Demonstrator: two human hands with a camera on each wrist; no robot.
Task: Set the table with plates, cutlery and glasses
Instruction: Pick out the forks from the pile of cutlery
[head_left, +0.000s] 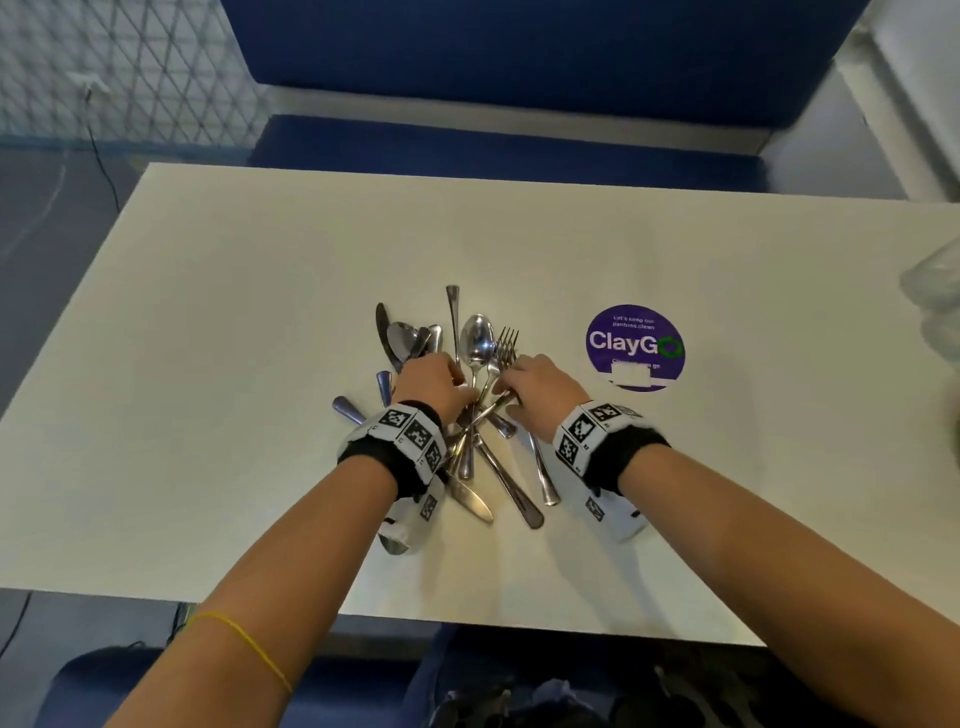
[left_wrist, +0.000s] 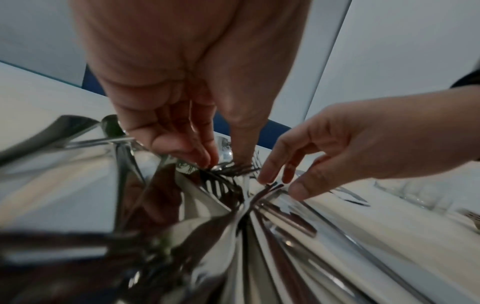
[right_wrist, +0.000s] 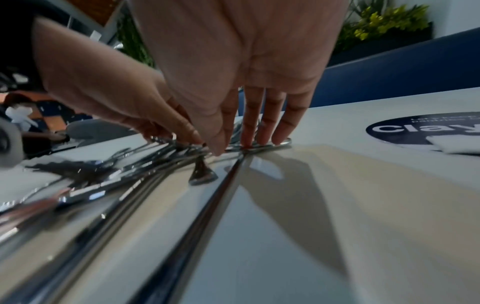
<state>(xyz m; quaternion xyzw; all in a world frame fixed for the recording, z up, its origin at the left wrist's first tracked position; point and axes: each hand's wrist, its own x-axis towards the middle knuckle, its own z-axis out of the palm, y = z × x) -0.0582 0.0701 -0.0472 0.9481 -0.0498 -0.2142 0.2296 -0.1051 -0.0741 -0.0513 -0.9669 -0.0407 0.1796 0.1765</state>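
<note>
A heap of steel cutlery (head_left: 475, 395) lies in the middle of the white table (head_left: 234, 364): several spoons, forks and knives crossing one another. My left hand (head_left: 434, 382) hovers over the heap's left side, its straight fingers (left_wrist: 205, 156) and thumb touching fork tines (left_wrist: 221, 185). Over the right side, my right hand (head_left: 535, 389) has its thumb and forefinger (left_wrist: 265, 176) pinching a thin cutlery handle (head_left: 491, 410). Its other fingers (right_wrist: 280, 127) press on the pieces below. Clear glasses (head_left: 935, 296) stand at the table's right edge, cut off by the frame.
A round purple sticker (head_left: 635, 345) is on the table to the right of the heap. A blue bench (head_left: 493, 67) runs along the far side. The table's near edge is close to my body. Another person sits far off in the right wrist view.
</note>
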